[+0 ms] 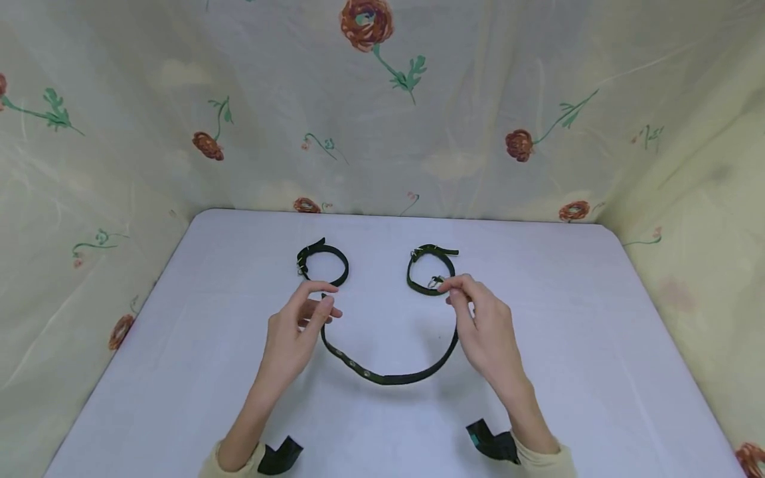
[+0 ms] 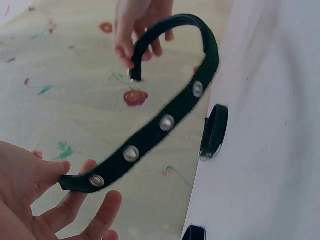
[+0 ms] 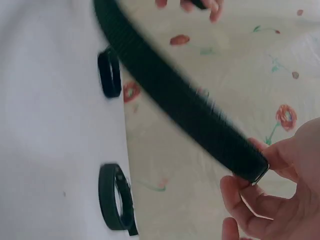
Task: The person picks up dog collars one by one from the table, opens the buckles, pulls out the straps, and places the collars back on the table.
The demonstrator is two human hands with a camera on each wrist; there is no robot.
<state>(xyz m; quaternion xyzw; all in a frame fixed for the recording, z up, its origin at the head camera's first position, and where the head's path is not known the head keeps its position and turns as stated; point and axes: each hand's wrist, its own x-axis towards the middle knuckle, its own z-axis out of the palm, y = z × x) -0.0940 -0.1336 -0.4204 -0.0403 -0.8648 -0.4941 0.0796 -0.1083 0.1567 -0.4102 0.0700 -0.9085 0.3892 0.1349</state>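
Both hands hold a dark green collar (image 1: 397, 380) stretched between them, its middle sagging in a curve toward the person. My left hand (image 1: 289, 338) pinches the end with a row of metal eyelets (image 2: 131, 153) between thumb and fingers. At the other end, my right hand (image 1: 490, 332) grips the collar by its tip, where a metal buckle edge (image 3: 261, 174) shows in the right wrist view. Two more dark collars lie beyond the hands, fastened into loops: the left one (image 1: 343, 269) just past the left fingertips, the right one (image 1: 425, 249) partly behind the right fingertips.
The collars lie on a white table (image 1: 556, 299) with rounded far corners. A pale curtain with printed flowers (image 1: 454, 119) surrounds its back and sides. Black bands (image 1: 279, 457) stick out at both wrists beside light sleeves (image 1: 540, 461).
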